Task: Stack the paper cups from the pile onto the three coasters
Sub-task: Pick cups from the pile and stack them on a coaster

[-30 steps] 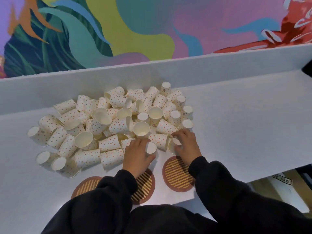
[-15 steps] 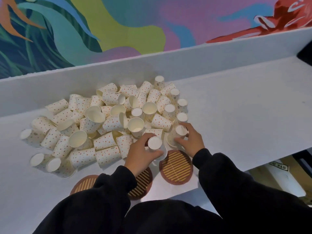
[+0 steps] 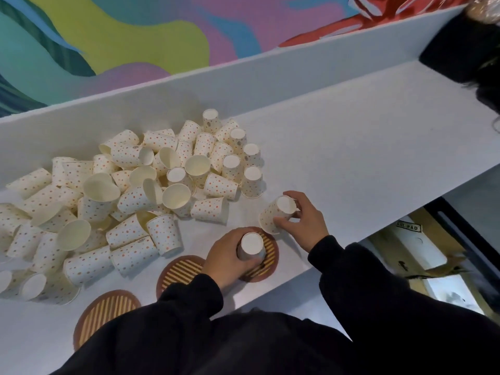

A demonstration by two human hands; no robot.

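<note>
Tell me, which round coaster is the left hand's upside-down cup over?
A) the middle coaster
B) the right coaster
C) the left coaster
B: the left hand grips an upside-down paper cup over the right coaster, while the middle coaster and the left coaster show no cup.
</note>
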